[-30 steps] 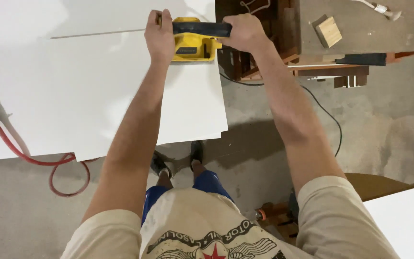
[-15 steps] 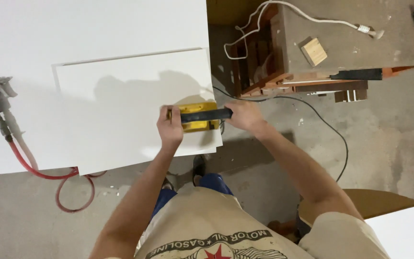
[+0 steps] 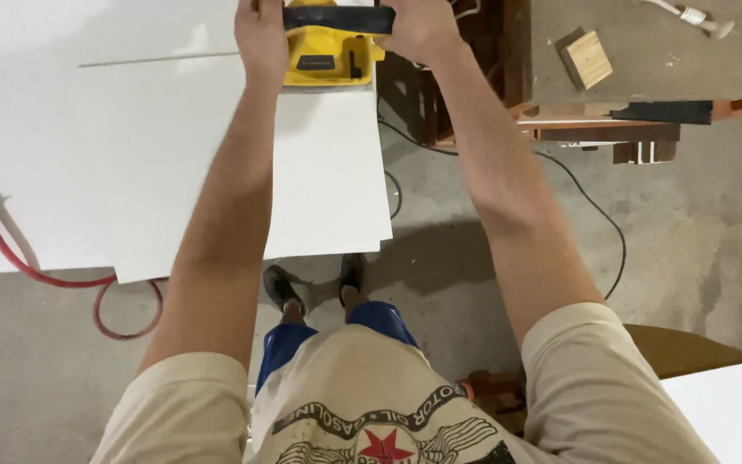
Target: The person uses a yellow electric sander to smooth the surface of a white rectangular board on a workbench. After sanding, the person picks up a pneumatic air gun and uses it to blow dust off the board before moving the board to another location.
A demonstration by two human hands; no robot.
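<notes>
The sander (image 3: 330,53) sits on the panel's (image 3: 173,163) far right corner, between both hands, hose (image 3: 10,249) at left

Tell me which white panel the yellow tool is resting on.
The smaller top panel, stacked on the large sheet; the yellow tool sits at its far right corner.

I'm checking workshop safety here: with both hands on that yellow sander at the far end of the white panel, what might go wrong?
The yellow sander rides near the white panel's right edge, so it might tip off. The panel's near corner overhangs the floor and may flex or shift. With left hand and right hand at full reach, control may be weaker. A black cable on the floor could snag or trip.
</notes>
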